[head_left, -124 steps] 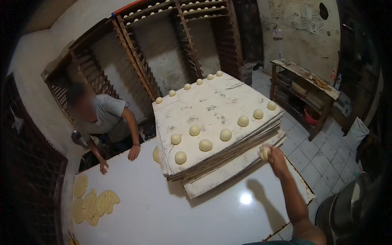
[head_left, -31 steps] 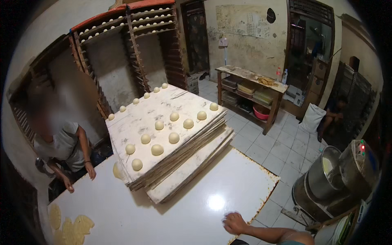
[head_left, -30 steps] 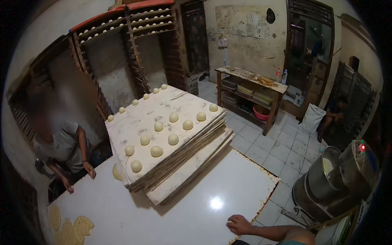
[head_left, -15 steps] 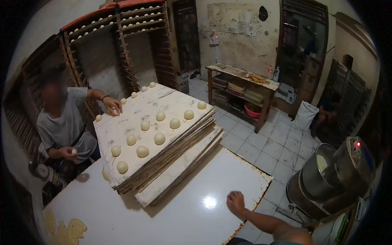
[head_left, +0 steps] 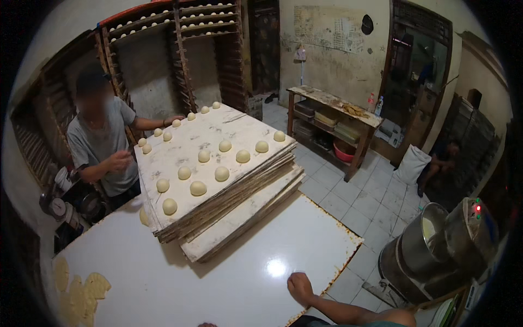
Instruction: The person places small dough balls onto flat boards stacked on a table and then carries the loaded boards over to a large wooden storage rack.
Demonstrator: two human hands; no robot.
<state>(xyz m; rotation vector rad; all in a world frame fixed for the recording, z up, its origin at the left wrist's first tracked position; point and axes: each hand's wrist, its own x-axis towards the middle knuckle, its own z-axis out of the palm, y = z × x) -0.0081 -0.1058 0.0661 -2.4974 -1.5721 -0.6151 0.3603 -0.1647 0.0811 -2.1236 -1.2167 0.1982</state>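
Right hand (head_left: pixel 300 287) rests on the near right part of the white table (head_left: pixel 163 283), knuckles up and fingers curled under, grasping nothing that shows — whether a bit of dough sits beneath the palm cannot be told; the left hand is out of view. The work in hand appears to be the setting of dough balls (head_left: pixel 198 188) on the top board of the stack of boards (head_left: pixel 218 180), which lies on the far half of the table, well apart from the hand; the balls stand in loose rows, with the right and near right part of the top board bare. A co-worker (head_left: pixel 101 141) stands at the far left, one hand (head_left: pixel 175 118) laid on the far edge of the stack, the other raised at the chest. Flat dough pieces (head_left: pixel 81 289) lie at the near left corner; a mixer bowl (head_left: pixel 430 245) stands on the floor at right. Judged from this — the step is a pause between placements; the next move would call for a long reach over the bare table to the stack, and a soft grip so that a ball keeps its shape.
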